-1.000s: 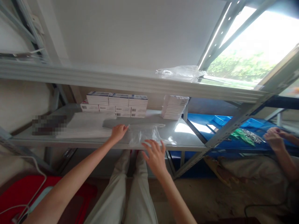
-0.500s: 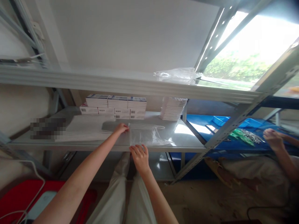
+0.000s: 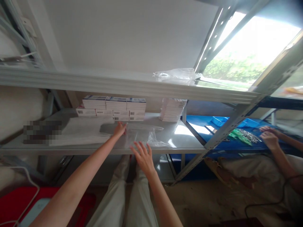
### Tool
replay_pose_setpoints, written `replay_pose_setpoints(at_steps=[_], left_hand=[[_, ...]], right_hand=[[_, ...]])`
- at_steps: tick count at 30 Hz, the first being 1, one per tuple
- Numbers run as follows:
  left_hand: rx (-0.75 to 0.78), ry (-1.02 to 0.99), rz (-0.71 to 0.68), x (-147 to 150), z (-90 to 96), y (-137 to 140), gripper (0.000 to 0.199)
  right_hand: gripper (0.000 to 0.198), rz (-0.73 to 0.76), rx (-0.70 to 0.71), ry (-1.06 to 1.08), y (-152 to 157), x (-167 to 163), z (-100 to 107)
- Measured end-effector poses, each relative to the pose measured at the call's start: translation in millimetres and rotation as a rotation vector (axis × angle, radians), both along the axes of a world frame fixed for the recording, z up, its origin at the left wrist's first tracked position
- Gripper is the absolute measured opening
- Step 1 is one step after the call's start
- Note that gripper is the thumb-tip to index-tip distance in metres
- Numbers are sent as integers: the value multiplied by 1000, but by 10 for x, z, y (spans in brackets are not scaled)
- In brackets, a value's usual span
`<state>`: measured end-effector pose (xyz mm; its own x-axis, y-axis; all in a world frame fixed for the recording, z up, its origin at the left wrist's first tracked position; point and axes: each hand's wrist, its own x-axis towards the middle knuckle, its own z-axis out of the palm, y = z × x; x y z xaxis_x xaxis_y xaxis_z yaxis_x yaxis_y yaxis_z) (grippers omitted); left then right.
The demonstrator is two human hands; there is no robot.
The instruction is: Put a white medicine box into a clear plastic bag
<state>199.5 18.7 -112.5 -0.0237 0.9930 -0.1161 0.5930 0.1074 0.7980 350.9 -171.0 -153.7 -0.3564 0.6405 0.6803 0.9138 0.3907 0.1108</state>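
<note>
Both arms bare, stretched forward from the bottom of the frame toward its centre. Left hand (image 3: 119, 129) farther out, just left of centre, palm down, fingers loosely curled with tips pressed low. Right hand (image 3: 142, 157) nearer, slightly right of centre and lower, palm down, fingers spread wide and straight, no grip closed. Forearms well apart at the bottom, converging toward the hands.

Labels on the stacked boxes (image 3: 113, 107) are unreadable.
</note>
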Motion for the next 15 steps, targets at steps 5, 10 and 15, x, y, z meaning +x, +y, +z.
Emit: replay_pose_setpoints(at_steps=[5,10,15], left_hand=[[303,227,-100,-136,30,-398,68],[761,562,-331,-218,-57,-1074,44],[902,723,-587,-268,-136,-1307,40]], right_hand=[[46,-289,-10,215,-80,857,50],[33,-332,-199,274,-83,1464,65],[28,-273,-415,388,23,1658,102]])
